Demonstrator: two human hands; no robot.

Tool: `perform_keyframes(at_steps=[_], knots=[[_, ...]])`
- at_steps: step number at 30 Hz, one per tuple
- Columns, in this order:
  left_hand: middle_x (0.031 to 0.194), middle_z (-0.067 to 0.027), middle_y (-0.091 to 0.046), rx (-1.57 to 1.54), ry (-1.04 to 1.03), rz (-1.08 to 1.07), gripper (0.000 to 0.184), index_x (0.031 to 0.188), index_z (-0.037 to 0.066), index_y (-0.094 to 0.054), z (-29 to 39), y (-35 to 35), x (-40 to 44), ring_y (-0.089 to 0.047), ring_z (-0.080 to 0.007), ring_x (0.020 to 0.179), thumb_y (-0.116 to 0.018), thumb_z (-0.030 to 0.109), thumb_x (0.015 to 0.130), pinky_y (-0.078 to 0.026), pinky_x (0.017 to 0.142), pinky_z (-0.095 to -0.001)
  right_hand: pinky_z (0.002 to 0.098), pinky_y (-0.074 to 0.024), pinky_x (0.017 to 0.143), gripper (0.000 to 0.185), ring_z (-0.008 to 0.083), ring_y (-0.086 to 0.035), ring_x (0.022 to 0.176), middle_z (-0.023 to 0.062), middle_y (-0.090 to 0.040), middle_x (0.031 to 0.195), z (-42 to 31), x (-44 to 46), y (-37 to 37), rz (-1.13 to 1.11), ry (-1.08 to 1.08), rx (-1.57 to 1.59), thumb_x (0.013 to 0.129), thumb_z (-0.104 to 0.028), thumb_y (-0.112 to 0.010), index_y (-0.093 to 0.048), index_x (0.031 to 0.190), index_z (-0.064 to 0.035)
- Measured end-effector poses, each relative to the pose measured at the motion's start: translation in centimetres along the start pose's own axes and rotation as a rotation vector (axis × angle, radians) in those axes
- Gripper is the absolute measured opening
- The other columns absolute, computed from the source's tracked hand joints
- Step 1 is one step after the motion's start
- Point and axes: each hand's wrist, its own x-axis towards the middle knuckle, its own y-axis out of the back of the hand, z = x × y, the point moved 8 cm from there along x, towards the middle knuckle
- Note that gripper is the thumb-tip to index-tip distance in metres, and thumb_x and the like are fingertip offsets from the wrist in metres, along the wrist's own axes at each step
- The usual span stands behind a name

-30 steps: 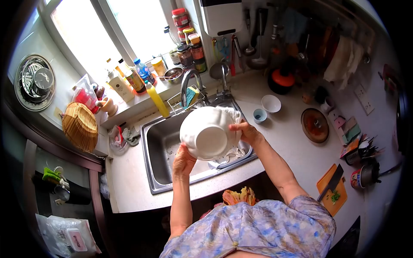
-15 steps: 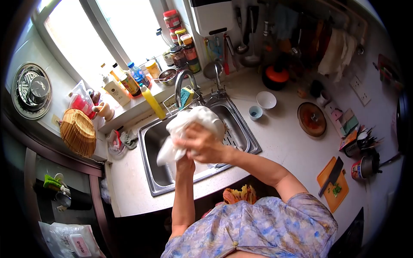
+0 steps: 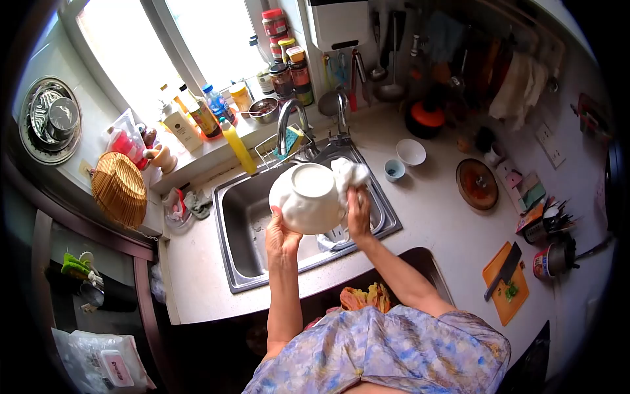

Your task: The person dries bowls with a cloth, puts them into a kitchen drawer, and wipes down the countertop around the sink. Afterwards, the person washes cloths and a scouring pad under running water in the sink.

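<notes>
A large white bowl (image 3: 295,205) is held over the sink (image 3: 244,233), its underside and foot ring facing up toward me. My left hand (image 3: 283,235) grips its near left rim, thumb on the outer wall and the other fingers mostly hidden behind it. At the bowl's right side my right hand (image 3: 358,213) is closed on a bunched white cloth (image 3: 349,176), which touches the bowl's wall. Behind the bowl rises the curved faucet (image 3: 289,125).
Right of the sink stand a small white bowl (image 3: 411,152), a small cup (image 3: 394,170) and a lidded pan (image 3: 477,184). A knife (image 3: 504,269) lies across an orange cutting board (image 3: 514,303). Bottles, including a yellow one (image 3: 237,148), line the sill behind.
The bowl has been turned so its underside shows. My right hand has moved with the cloth from across the bowl to its right side, uncovering most of it.
</notes>
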Motion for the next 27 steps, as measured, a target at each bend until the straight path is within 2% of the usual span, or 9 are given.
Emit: perform_keyframes(at_steps=[1, 3, 7, 13, 15, 17, 18, 22, 27], knots=[[0.117, -0.0095, -0.055, 0.003, 0.011, -0.001, 0.040, 0.119, 0.004, -0.047, -0.2, -0.1, 0.0, -0.050, -0.0255, 0.110, -0.052, 0.028, 0.087, -0.040, 0.095, -0.0477, 0.0423, -0.0396, 0.084, 0.035, 0.0359, -0.049, 0.095, 0.0211, -0.048, 0.109, -1.4, -1.1, 0.0, 0.003, -0.180, 0.330, 0.086, -0.017, -0.046, -0.044, 0.118, -0.0022], [0.117, -0.0100, -0.054, 0.048, 0.016, -0.007, 0.041, 0.120, 0.003, -0.045, -0.5, -0.4, -0.1, -0.051, -0.0258, 0.109, -0.050, 0.029, 0.088, -0.040, 0.095, -0.0476, 0.0448, -0.0346, 0.089, 0.043, 0.0366, -0.044, 0.102, 0.0202, -0.044, 0.113, -5.4, -2.3, -0.6, -0.062, 0.198, -0.068, 0.084, -0.021, -0.051, -0.041, 0.122, -0.0051], [0.118, -0.0124, -0.053, 0.063, 0.072, -0.180, 0.036, 0.120, 0.003, -0.045, -1.8, 0.4, 1.8, -0.051, -0.0248, 0.108, -0.047, 0.023, 0.090, -0.044, 0.092, -0.0418, 0.0516, -0.0230, 0.100, 0.042, 0.0364, -0.038, 0.114, 0.0147, -0.049, 0.114, -9.2, -2.5, -4.4, -0.308, 0.488, -0.505, 0.076, -0.022, -0.058, -0.053, 0.117, -0.0115], [0.118, -0.0137, -0.052, -0.102, 0.165, -0.308, 0.036, 0.119, 0.001, -0.046, -2.3, -1.4, 2.0, -0.053, -0.0254, 0.105, -0.043, 0.025, 0.091, -0.046, 0.090, -0.0389, 0.0591, -0.0204, 0.100, 0.039, 0.0286, -0.038, 0.120, 0.0080, -0.055, 0.105, -10.7, -3.5, -5.1, -0.459, 0.750, -0.523, 0.071, -0.022, -0.063, -0.059, 0.109, -0.0138], [0.118, -0.0164, -0.051, 0.081, 0.180, -0.601, 0.038, 0.120, -0.001, -0.044, -2.5, -0.1, 4.2, -0.051, -0.0292, 0.107, -0.045, 0.023, 0.090, -0.042, 0.094, -0.0423, 0.0572, -0.0203, 0.102, 0.042, 0.0287, -0.035, 0.124, 0.0089, -0.051, 0.116, -9.2, -4.8, -2.7, -0.348, 0.838, -0.483, 0.073, -0.019, -0.065, -0.057, 0.113, -0.0177], [0.118, -0.0154, -0.052, -0.011, 0.303, -0.185, 0.042, 0.121, -0.001, -0.043, -2.9, 1.5, 3.0, -0.052, -0.0281, 0.106, -0.050, 0.025, 0.088, -0.042, 0.093, -0.0432, 0.0532, -0.0258, 0.101, 0.040, 0.0319, -0.037, 0.121, 0.0120, -0.048, 0.122, -9.0, -2.9, -0.5, -0.323, 0.611, -0.501, 0.077, -0.018, -0.062, -0.055, 0.117, -0.0157], [0.118, -0.0129, -0.053, 0.152, 0.193, -0.012, 0.044, 0.121, 0.001, -0.042, -2.0, 1.6, 1.9, -0.053, -0.0259, 0.106, -0.054, 0.024, 0.086, -0.043, 0.092, -0.0431, 0.0468, -0.0327, 0.098, 0.037, 0.0344, -0.041, 0.116, 0.0159, -0.046, 0.124, -6.9, -1.4, 0.2, -0.306, 0.398, -0.377, 0.082, -0.021, -0.058, -0.055, 0.118, -0.0128], [0.112, -0.0074, -0.057, 0.264, 0.228, -0.203, 0.036, 0.117, 0.004, -0.047, -3.0, 0.4, 1.4, -0.056, -0.0212, 0.103, -0.054, 0.022, 0.087, -0.045, 0.090, -0.0422, 0.0386, -0.0444, 0.082, 0.034, 0.0327, -0.055, 0.094, 0.0200, -0.059, 0.100, -5.7, 3.1, -1.2, -0.381, 0.245, -0.382, 0.082, -0.018, -0.056, -0.057, 0.114, -0.0080], [0.114, -0.0101, -0.056, 0.150, 0.319, -0.046, 0.041, 0.120, 0.003, -0.044, -5.1, 1.4, 3.0, -0.055, -0.0239, 0.103, -0.055, 0.023, 0.086, -0.044, 0.091, -0.0442, 0.0339, -0.0507, 0.067, 0.027, 0.0257, -0.061, 0.073, 0.0171, -0.063, 0.086, -1.4, 3.8, -0.4, -0.275, 0.006, -0.466, 0.080, -0.014, -0.053, -0.062, 0.105, -0.0102]])
